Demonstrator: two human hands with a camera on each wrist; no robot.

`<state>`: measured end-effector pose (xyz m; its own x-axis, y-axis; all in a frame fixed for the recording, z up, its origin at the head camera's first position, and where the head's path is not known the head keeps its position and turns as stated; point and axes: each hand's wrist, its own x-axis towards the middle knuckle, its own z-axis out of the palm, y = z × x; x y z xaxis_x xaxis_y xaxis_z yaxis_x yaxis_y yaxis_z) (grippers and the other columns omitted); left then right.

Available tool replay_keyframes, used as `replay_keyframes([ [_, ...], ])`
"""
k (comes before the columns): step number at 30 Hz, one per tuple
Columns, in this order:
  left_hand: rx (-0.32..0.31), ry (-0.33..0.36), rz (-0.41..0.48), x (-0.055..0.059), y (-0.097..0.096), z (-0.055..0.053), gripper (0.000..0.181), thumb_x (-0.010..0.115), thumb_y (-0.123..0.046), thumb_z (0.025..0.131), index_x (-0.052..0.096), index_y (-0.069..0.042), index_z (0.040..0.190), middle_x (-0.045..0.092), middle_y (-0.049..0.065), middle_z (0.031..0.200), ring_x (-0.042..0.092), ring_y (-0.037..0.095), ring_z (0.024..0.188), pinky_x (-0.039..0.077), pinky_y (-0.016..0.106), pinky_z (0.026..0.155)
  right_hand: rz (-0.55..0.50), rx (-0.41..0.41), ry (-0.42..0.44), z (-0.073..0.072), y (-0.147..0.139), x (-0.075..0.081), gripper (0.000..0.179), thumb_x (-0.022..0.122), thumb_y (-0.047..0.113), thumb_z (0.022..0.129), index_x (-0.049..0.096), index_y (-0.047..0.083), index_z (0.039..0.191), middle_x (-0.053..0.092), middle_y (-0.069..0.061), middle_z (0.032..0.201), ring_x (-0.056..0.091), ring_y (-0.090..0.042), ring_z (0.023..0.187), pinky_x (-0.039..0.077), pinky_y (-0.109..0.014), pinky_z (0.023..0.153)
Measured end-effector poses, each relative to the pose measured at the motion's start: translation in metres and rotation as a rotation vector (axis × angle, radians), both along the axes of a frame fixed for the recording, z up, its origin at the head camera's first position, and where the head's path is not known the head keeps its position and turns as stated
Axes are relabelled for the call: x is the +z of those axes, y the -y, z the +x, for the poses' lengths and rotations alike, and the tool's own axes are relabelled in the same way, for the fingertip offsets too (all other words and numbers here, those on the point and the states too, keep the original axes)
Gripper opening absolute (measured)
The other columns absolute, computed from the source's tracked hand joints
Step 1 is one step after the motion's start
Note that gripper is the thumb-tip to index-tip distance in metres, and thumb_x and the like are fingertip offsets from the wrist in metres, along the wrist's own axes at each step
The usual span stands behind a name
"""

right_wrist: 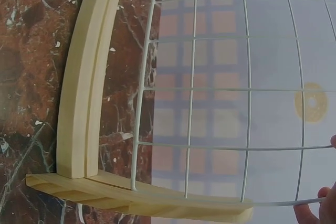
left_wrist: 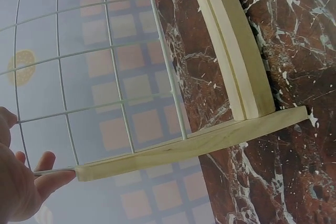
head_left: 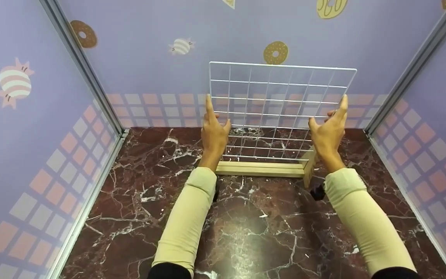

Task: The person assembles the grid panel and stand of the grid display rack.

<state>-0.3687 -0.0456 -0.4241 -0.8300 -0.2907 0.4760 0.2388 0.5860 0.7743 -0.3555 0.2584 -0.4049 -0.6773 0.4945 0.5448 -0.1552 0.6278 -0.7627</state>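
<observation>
A white wire grid panel (head_left: 283,66) stands upright, leaning slightly back, in the head view. My left hand (head_left: 214,133) holds its left edge, index finger pointing up along the wire; the thumb and fingers pinch that edge in the left wrist view. On the opposite edge my right hand (head_left: 328,133) grips in the same way. Below is a pale wooden stand with a grooved crossbar (head_left: 261,169) and side pieces, one at the left (left_wrist: 210,142) and one at the right (right_wrist: 147,200). The panel's lower corners appear between these side pieces, above the crossbar.
The stand rests on a dark red marbled tabletop (head_left: 246,232). A lilac back wall (head_left: 141,66) with printed sweets rises close behind the panel, and side walls (head_left: 14,147) flank the table. A small black object (head_left: 318,192) shows beside the right sleeve.
</observation>
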Motion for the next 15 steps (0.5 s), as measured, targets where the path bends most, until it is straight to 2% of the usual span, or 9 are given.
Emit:
replay_keyframes([
  [6, -0.016, 0.006, 0.007, -0.0003, 0.0004, 0.0010, 0.104, 0.077, -0.018, 0.089, 0.007, -0.031, 0.165, 0.065, 0.011, 0.122, 0.068, 0.029, 0.079, 0.060, 0.038, 0.069, 0.015, 0.001, -0.011, -0.0006, -0.0002, -0.0009, 0.103, 0.079, 0.014, 0.082, 0.016, 0.024, 0.163, 0.056, -0.014, 0.115, 0.058, -0.032, 0.096, 0.050, -0.046, 0.083],
  [10, -0.011, 0.008, 0.000, -0.0007, 0.0008, 0.0010, 0.102, 0.078, -0.020, 0.089, 0.010, -0.028, 0.165, 0.065, 0.011, 0.123, 0.068, 0.029, 0.080, 0.060, 0.038, 0.069, 0.028, -0.004, -0.023, 0.0000, -0.0001, -0.0007, 0.103, 0.080, 0.015, 0.081, 0.018, 0.022, 0.162, 0.056, -0.014, 0.113, 0.058, -0.032, 0.095, 0.049, -0.046, 0.083],
  [15, -0.035, 0.030, 0.005, 0.0001, 0.0013, 0.0013, 0.101, 0.076, -0.026, 0.091, 0.007, -0.029, 0.165, 0.062, 0.010, 0.132, 0.069, 0.030, 0.089, 0.059, 0.039, 0.070, 0.015, -0.013, -0.008, 0.0002, 0.0002, 0.0004, 0.103, 0.079, 0.014, 0.081, 0.017, 0.023, 0.162, 0.056, -0.013, 0.113, 0.059, -0.032, 0.095, 0.050, -0.046, 0.083],
])
